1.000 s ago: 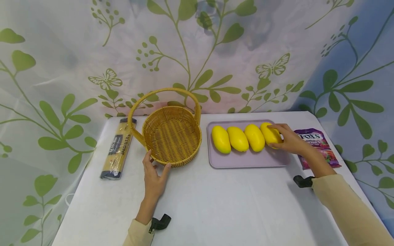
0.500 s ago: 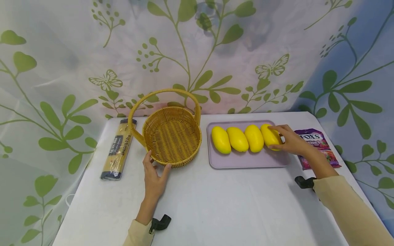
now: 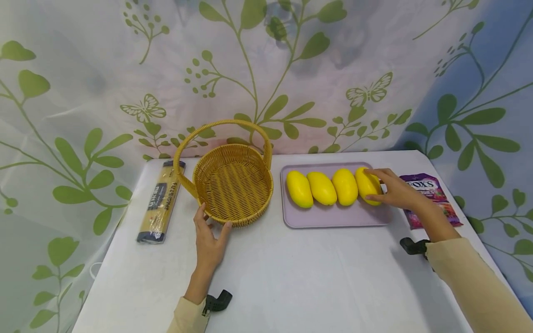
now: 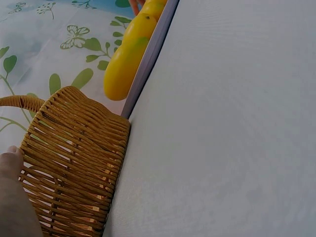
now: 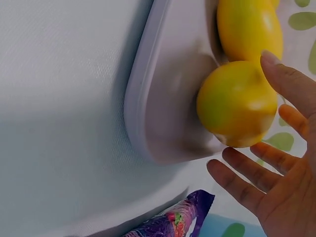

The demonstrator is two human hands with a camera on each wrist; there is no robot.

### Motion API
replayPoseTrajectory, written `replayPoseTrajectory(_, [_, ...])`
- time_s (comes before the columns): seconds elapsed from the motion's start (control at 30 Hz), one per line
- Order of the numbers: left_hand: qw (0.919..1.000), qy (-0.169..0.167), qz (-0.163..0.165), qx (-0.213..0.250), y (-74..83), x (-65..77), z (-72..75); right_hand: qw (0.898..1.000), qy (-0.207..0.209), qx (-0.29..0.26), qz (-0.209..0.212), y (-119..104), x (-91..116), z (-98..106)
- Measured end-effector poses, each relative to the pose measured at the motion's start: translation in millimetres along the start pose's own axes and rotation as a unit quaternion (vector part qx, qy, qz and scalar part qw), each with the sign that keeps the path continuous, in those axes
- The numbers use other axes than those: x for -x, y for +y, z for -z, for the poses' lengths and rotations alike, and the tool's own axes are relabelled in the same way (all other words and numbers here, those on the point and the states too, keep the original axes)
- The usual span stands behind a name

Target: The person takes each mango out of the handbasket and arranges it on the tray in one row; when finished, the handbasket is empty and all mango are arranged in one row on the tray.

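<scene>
At right of centre in head view, right hand (image 3: 397, 192) rests w/ fingers spread and nearly straight round the rightmost mango (image 3: 368, 185), thumb and fingertips at its skin; wrist cam shows gaps betw. fingers and fruit, so no firm grip. That mango lies at right end of a row of four on the lilac tray (image 3: 333, 217). Left of centre, left hand (image 3: 209, 240) touches the wicker basket (image 3: 233, 182) at its near rim, fingers open. Spaghetti pack (image 3: 158, 206) at far left, candy bag (image 3: 430, 199) at far right, both on the white table (image 3: 300, 277).
</scene>
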State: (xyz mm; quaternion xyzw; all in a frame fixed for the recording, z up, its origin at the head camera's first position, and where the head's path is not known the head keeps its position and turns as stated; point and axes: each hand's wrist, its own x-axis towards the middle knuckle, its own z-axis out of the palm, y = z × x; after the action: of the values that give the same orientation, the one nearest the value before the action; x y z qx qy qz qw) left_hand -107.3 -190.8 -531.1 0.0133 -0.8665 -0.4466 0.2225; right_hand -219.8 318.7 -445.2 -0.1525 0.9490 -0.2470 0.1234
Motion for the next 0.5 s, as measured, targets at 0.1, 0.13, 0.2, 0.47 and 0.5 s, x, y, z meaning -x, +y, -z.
replayPoseTrajectory(0.1, [1.0, 0.002, -0.001, 0.002, -0.5, -0.2, 0.0, 1.0, -0.001, 0.001, -0.011, -2, -1, 0])
replayPoseTrajectory(0.13, [1.0, 0.002, -0.001, 0.003, -0.5, -0.1, 0.1, 1.0, -0.002, 0.004, -0.014, -2, -1, 0])
replayPoseTrajectory(0.2, [1.0, 0.002, -0.001, 0.003, -0.3, 0.2, 0.3, 1.0, -0.005, 0.012, -0.024, -4, 0, 1])
replayPoseTrajectory(0.47, [0.9998, -0.012, 0.015, 0.0, 7.5, 3.2, 3.8, 0.998, 0.015, 0.054, -0.041, -31, 19, 7])
replayPoseTrajectory(0.5, [0.9997, -0.015, 0.019, -0.002, 9.5, 3.5, 4.7, 0.997, 0.022, 0.06, -0.038, -36, 23, 7])
